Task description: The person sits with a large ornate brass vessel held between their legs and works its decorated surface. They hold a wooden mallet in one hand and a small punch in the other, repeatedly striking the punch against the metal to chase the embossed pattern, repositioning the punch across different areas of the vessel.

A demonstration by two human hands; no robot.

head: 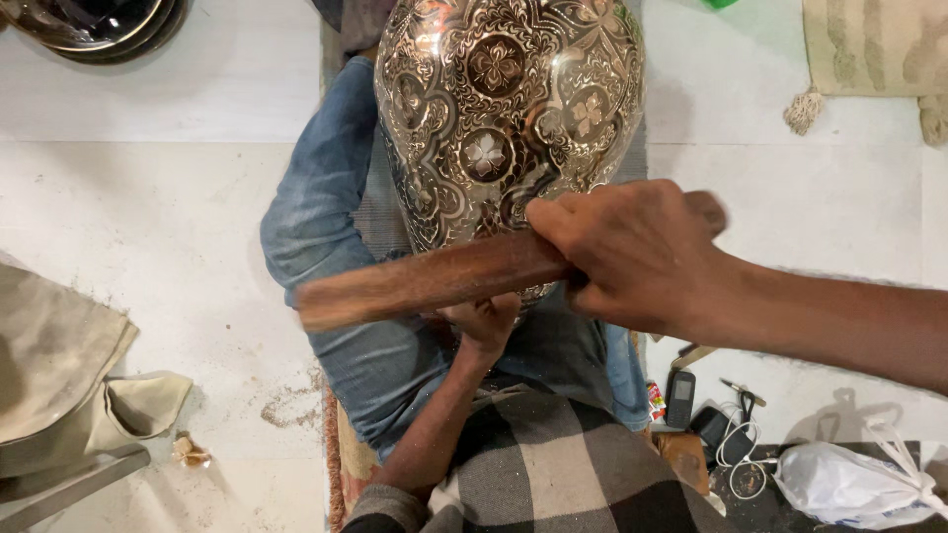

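A pale stone floor [178, 227] lies under the seated person, whose checked grey cloth [563, 464] and blue denim knee [326, 197] sit nearest. The left hand [484, 324] is curled under the large engraved silvery metal vase [509, 109], which rests on the lap; what its fingers grasp cannot be told. Above, the right hand [632, 252] is clenched round a blurred brown wooden stick [425, 281] against the vase's lower body.

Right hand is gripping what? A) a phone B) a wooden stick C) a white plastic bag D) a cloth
B: the right hand is closed around one end of a brown wooden stick that lies across the bottom of the engraved metal vessel; the phone and the white plastic bag lie untouched on the floor.
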